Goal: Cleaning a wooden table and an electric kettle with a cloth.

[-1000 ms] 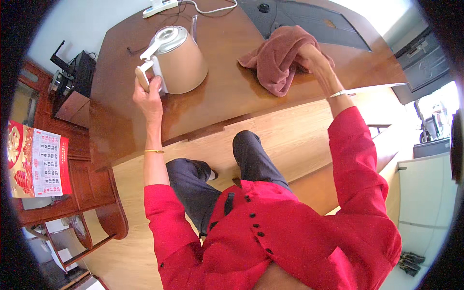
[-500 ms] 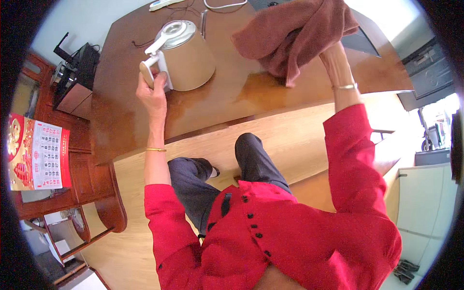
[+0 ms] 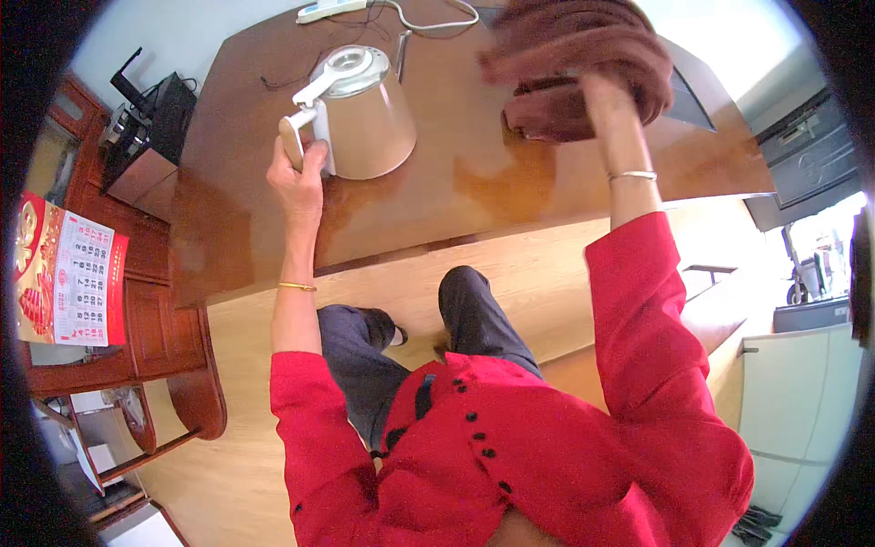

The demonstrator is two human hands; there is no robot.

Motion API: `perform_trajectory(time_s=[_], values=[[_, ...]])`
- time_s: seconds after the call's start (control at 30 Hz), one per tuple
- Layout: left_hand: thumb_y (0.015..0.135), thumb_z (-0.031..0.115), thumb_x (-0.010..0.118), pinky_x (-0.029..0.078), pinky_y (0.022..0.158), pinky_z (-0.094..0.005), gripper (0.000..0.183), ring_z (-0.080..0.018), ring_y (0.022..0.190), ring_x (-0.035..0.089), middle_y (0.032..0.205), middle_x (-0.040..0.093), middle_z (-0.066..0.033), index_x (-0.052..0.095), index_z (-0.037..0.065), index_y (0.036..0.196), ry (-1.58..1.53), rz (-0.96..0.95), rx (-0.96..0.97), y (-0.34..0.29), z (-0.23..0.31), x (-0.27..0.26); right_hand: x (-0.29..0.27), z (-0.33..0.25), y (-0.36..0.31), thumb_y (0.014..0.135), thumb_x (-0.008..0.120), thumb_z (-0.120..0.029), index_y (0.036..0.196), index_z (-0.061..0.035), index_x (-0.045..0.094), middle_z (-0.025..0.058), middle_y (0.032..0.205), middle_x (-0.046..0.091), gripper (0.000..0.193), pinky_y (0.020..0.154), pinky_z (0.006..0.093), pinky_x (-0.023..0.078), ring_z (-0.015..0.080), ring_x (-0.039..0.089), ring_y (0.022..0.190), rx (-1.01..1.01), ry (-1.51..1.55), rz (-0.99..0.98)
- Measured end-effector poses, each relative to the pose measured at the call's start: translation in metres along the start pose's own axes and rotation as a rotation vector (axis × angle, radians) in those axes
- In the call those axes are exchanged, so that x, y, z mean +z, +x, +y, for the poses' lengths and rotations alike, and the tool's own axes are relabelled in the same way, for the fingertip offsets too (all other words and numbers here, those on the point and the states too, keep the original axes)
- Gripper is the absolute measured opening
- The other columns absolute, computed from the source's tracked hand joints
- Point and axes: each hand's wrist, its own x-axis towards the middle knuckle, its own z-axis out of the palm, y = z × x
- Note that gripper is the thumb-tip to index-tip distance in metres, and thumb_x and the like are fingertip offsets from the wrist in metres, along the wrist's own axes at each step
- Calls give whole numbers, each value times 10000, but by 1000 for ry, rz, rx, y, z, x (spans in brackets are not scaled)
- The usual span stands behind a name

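My left hand [image 3: 299, 178] is closed round the handle of a beige kettle [image 3: 372, 132] with a white and silver lid. The kettle appears to rest upright on the brown wooden table [image 3: 246, 128], its lid closed. To its right, my right hand [image 3: 607, 102] has its fingers buried in a bunched brown cloth [image 3: 556, 41], which is smeared by motion. Part of the cloth hangs low over the tabletop beside my wrist. Wet-looking shiny patches show on the wood in front of the kettle and below the cloth.
A white power strip [image 3: 330, 11] with cables lies at the table's far edge, near a thin metal stick [image 3: 402, 56]. A dark flat panel [image 3: 690, 98] lies behind the cloth. Left of the table are a black device [image 3: 162, 114] and a hanging calendar [image 3: 77, 273].
My right hand has turned and swung the brown cloth, which now bunches round my hand farther from the near edge. My left hand keeps its hold on the kettle. The view has shifted slightly.
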Motion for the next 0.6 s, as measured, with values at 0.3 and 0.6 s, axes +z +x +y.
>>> perform_trajectory(time_s=[0.3, 0.6], values=[[833, 124, 619, 523, 743, -294, 367, -157, 890, 606, 1024, 626, -90, 573, -16, 1169, -38, -4, -6, 2, 0, 3, 15, -3, 7, 912, 591, -148, 1262, 23, 516, 106, 1030, 607, 397, 815, 260, 476, 177, 583, 891, 28, 249, -1], [844, 120, 614, 520, 744, -288, 355, -146, 886, 607, 1045, 635, -86, 574, -7, 1173, 43, 7, -58, -1, -6, -13, 45, 25, -4, 902, 575, -124, 1227, 11, 539, 94, 1022, 604, 354, 815, 258, 477, 172, 578, 906, -98, 498, -61]])
